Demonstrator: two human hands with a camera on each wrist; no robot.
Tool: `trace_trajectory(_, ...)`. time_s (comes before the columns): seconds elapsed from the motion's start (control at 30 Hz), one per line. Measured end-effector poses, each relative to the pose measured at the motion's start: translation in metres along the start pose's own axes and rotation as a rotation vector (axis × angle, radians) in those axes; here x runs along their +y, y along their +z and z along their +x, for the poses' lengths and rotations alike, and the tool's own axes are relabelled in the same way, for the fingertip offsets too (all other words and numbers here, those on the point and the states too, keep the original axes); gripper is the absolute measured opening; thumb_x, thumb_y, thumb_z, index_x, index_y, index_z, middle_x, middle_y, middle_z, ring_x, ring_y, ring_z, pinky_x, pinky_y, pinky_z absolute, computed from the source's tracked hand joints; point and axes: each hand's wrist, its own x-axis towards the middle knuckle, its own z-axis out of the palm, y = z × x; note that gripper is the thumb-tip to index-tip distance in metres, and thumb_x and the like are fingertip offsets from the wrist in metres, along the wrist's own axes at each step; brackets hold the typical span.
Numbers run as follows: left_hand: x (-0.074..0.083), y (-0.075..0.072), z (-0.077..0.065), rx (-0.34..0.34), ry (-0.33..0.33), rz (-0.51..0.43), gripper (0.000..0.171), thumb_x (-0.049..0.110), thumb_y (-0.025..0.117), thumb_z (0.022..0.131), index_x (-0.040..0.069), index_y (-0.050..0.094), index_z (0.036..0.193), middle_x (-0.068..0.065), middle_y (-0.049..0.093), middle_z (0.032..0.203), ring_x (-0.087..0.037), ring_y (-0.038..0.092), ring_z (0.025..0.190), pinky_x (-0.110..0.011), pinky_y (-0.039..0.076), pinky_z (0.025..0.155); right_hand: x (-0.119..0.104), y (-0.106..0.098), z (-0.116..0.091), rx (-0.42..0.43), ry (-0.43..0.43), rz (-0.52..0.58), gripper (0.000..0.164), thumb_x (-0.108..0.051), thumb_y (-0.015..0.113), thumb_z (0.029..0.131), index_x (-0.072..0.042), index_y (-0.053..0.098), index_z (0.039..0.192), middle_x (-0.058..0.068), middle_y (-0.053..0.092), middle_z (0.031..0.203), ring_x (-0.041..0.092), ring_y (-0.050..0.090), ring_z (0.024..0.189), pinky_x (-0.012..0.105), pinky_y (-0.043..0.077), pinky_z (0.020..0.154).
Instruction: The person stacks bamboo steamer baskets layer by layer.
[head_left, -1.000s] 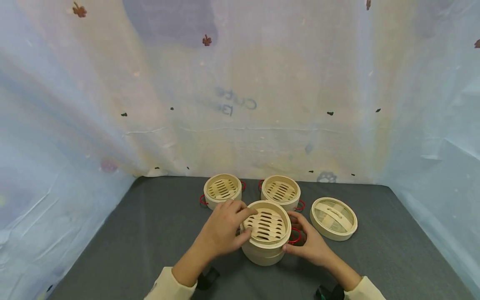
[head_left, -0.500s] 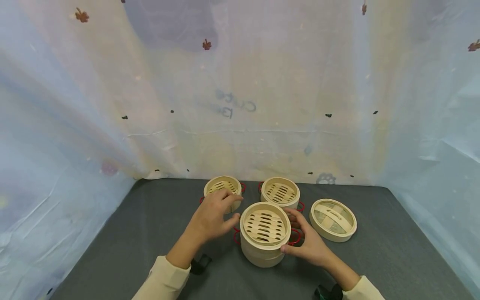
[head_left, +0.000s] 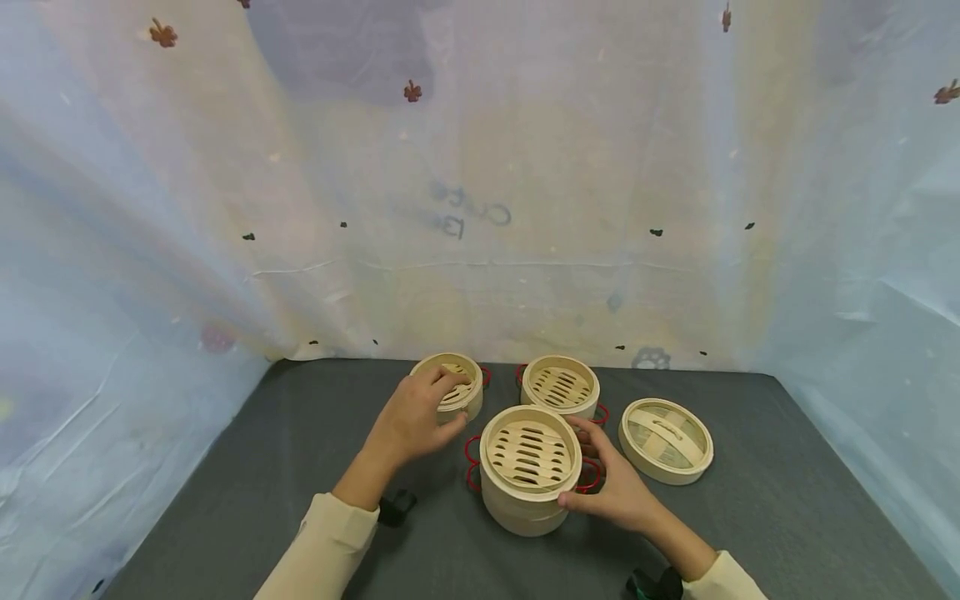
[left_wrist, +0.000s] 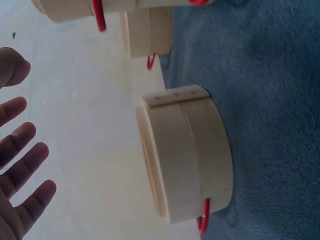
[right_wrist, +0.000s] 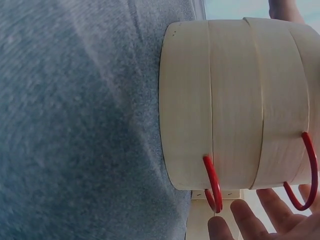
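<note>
Two bamboo steamer baskets are stacked at the near middle, slats showing on top and red loop handles at both sides. My right hand holds this stack from its right side, thumb at the near side and fingers toward the far side. My left hand is over the near left side of the back left steamer basket, partly covering it in the head view. In the left wrist view its fingers are spread and apart from that basket.
Another slatted steamer basket with red handles stands behind the stack. A round woven bamboo lid with a strap handle lies at the right. Dark grey cloth covers the table; a pale curtain hangs behind it.
My left hand has let go of the stack's top basket and moved left and back to the back left basket. My right hand stays at the stack's right side.
</note>
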Motion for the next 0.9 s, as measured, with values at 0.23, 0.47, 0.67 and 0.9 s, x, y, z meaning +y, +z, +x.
trace_trajectory(0.23, -0.013, 0.009, -0.001, -0.009, -0.038, -0.006, 0.043, 0.025, 0.077, 0.074, 0.016, 0.066, 0.114, -0.003, 0.061, 0.105, -0.021, 0.062, 0.091, -0.04, 0.052, 0.076, 0.002, 0.0, 0.0, -0.016, -0.018, 0.006, 0.099, -0.018, 0.081, 0.075, -0.015, 0.021, 0.153, 0.018, 0.046, 0.138, 0.041, 0.051, 0.12, 0.038, 0.051, 0.087)
trace_trajectory(0.47, -0.022, 0.017, -0.005, -0.021, -0.07, 0.004, 0.04, 0.026, 0.077, 0.075, 0.014, 0.067, 0.111, -0.005, 0.06, 0.104, -0.022, 0.059, 0.085, -0.041, 0.051, 0.072, 0.004, 0.0, 0.001, -0.028, -0.023, 0.023, 0.098, -0.017, 0.08, 0.076, -0.013, 0.02, 0.153, 0.018, 0.045, 0.139, 0.042, 0.05, 0.121, 0.042, 0.051, 0.087)
trace_trajectory(0.67, -0.03, 0.029, -0.009, -0.021, -0.093, 0.033, 0.039, 0.029, 0.076, 0.075, 0.016, 0.067, 0.11, -0.005, 0.061, 0.104, -0.024, 0.06, 0.088, -0.047, 0.049, 0.073, 0.006, 0.0, 0.0, -0.029, -0.017, 0.031, 0.097, -0.016, 0.08, 0.076, -0.013, 0.021, 0.152, 0.02, 0.045, 0.138, 0.044, 0.05, 0.121, 0.04, 0.052, 0.085)
trace_trajectory(0.9, -0.037, 0.04, -0.011, -0.077, -0.131, -0.005, 0.039, 0.029, 0.074, 0.078, 0.015, 0.066, 0.113, -0.005, 0.06, 0.103, -0.024, 0.059, 0.091, -0.045, 0.05, 0.077, 0.004, 0.0, 0.001, -0.016, -0.011, 0.005, 0.098, -0.018, 0.081, 0.075, -0.012, 0.021, 0.152, 0.019, 0.045, 0.137, 0.042, 0.051, 0.12, 0.042, 0.052, 0.085)
